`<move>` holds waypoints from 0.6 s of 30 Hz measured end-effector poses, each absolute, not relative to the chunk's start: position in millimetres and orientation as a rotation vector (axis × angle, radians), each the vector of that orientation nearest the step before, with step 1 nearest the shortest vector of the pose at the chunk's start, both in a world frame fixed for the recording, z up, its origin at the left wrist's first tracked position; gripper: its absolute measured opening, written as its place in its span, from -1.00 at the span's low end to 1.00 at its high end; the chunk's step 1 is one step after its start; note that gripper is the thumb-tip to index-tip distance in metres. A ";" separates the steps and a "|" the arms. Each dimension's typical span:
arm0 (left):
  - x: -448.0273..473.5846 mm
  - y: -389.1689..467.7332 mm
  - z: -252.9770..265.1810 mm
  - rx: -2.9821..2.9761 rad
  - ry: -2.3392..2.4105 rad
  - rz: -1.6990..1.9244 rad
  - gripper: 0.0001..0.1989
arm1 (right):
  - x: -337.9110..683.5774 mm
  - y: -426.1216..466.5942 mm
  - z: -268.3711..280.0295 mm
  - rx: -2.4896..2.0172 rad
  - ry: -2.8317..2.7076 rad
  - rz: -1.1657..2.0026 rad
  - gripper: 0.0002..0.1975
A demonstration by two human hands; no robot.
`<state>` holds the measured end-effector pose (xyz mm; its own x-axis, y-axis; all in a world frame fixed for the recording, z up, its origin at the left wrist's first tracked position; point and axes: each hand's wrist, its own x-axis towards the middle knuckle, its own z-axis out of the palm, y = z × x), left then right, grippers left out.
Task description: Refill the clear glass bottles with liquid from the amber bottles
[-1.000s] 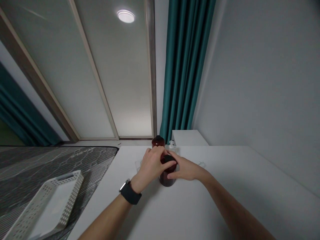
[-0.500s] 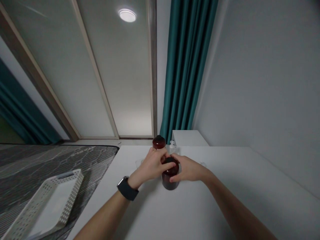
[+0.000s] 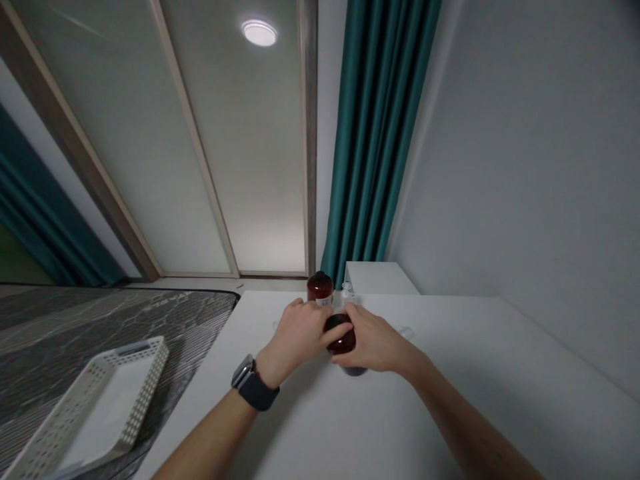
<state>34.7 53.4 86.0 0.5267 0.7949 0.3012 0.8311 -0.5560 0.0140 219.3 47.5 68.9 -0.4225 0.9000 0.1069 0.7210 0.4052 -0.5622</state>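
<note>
Over the white table, a dark reddish-brown bottle with a black top is between my hands. My left hand, with a watch on its wrist, closes its thumb and fingers around the bottle's top. Wrapped around the bottle's side from the right is my right hand. The bottle leans a little, its base showing below my right hand. Just behind my left hand stands a second brown bottle with a black top and a white label. A small clear pump bottle is beside it, partly hidden by my right hand.
A clear item lies on the white table, right of my right hand. A white perforated basket is at lower left, above a grey patterned rug. A white box-like piece stands behind the table, near a teal curtain.
The held bottle has tipped, its base swinging right and its top slightly left. My left hand has turned at the wrist; my right hand has shifted slightly left with the bottle.
</note>
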 end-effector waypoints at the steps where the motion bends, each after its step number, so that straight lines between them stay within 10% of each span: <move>1: 34.9 54.1 84.9 -2.619 -1.410 -0.404 -0.56 | 218.7 47.1 68.3 -1.373 -2.254 0.651 -0.41; 18: 24.0 63.0 89.3 -2.884 -1.010 -0.409 -0.69 | 221.3 51.5 65.1 -1.188 -2.205 1.001 -0.37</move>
